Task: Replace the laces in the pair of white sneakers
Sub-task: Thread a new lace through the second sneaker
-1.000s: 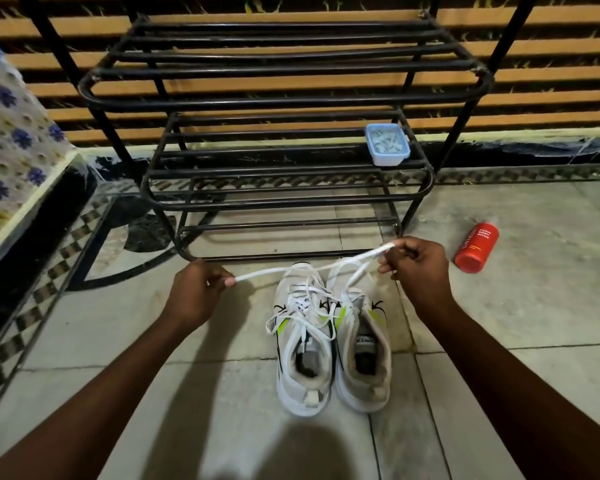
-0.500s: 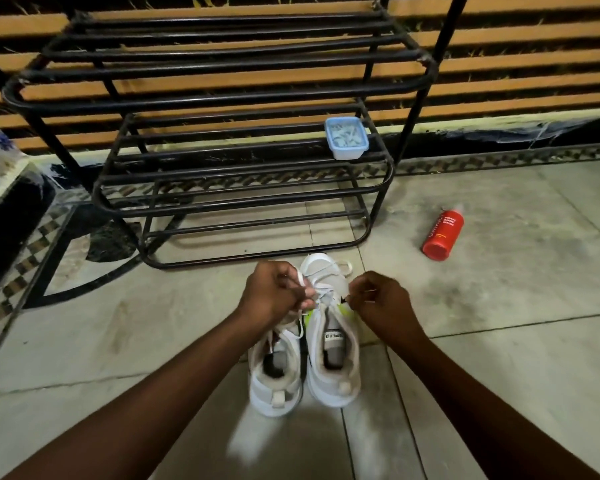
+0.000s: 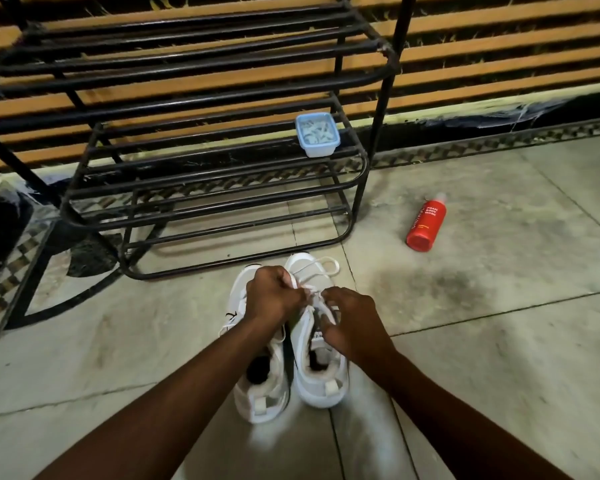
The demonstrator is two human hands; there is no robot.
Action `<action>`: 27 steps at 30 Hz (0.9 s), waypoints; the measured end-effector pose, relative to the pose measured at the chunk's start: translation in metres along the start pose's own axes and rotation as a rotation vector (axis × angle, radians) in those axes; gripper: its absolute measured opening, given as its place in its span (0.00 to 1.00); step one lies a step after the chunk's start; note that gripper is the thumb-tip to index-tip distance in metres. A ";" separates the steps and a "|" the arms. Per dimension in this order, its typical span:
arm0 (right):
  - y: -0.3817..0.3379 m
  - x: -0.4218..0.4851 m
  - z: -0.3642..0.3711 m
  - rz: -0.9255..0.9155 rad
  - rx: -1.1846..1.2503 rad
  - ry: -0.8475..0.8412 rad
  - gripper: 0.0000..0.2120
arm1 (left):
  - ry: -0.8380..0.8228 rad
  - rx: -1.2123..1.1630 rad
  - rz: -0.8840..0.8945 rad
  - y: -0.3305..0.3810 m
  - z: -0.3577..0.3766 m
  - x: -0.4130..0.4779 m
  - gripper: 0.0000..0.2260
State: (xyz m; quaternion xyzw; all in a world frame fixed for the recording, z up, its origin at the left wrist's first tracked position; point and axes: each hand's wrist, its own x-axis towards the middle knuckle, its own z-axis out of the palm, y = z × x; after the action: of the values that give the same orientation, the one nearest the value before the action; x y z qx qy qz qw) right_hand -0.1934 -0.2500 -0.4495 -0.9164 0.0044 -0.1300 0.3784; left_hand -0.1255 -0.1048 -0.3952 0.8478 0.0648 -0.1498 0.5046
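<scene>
one lace (image 3: 336,266): left grip (image 3: 274,297), right grip (image 3: 352,323)

White sneakers (image 3: 321,375), white lace (image 3: 321,268); red bottle (image 3: 425,222); black rack (image 3: 201,188); pale-blue tub (image 3: 317,135).

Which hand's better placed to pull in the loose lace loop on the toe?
Likely left: the left hand grips the lace running to the loop; the right hand sits lower over the sneaker.

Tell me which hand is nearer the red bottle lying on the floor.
Right. The right hand, pinching the lace over the right-hand sneaker, sits left of the red bottle; the left hand grips the lace even farther left.
</scene>
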 end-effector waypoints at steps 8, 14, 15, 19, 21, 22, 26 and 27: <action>-0.002 -0.010 0.001 0.322 0.240 0.164 0.09 | 0.017 0.076 0.123 -0.008 0.013 -0.005 0.12; 0.006 -0.010 -0.005 0.408 0.359 0.133 0.13 | 0.016 0.154 0.155 -0.014 0.023 0.001 0.05; 0.007 -0.009 -0.006 0.421 0.365 0.123 0.13 | 0.019 0.160 0.165 -0.014 0.025 0.001 0.05; 0.010 -0.010 -0.004 0.427 0.379 0.121 0.14 | 0.048 0.164 0.177 -0.017 0.031 0.003 0.07; 0.010 -0.011 -0.004 0.424 0.384 0.118 0.14 | 0.046 0.181 0.195 -0.019 0.032 0.006 0.09; 0.010 -0.011 -0.003 0.423 0.395 0.119 0.14 | 0.046 0.188 0.205 -0.021 0.032 0.007 0.10; 0.010 -0.009 -0.003 0.422 0.395 0.108 0.14 | 0.103 0.212 0.257 -0.027 0.035 0.004 0.11; 0.009 -0.009 -0.003 0.421 0.392 0.100 0.14 | 0.123 0.215 0.278 -0.028 0.036 0.002 0.11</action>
State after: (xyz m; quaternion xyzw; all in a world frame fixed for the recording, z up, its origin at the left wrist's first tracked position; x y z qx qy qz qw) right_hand -0.2018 -0.2579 -0.4558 -0.7972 0.1879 -0.0919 0.5663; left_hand -0.1376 -0.1230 -0.4353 0.9052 -0.0390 -0.0326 0.4219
